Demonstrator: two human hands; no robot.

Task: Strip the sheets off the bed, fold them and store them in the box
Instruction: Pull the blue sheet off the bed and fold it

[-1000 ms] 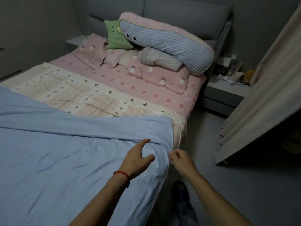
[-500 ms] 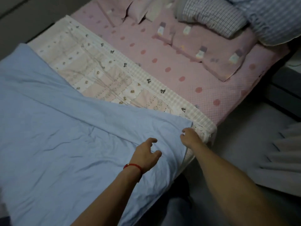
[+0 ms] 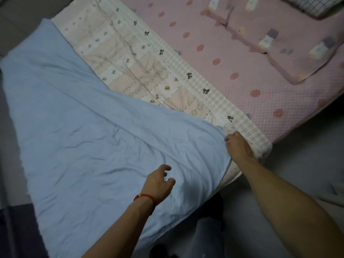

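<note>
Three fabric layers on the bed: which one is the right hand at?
The blue sheet, the plain top layer: the right hand is at its corner, though the grip itself is hidden. The cream patterned quilt and pink dotted sheet lie beyond.

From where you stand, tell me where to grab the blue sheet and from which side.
Pinch the blue sheet at its near right corner, coming from the bed's right edge: that hem lies free over the patterned quilt, right beside the right hand.

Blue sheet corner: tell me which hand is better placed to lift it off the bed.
Probably right. The right hand sits at the corner of the blue sheet, fingers curled at its edge. The left hand hovers loosely curled above mid-sheet, farther from any edge.
</note>
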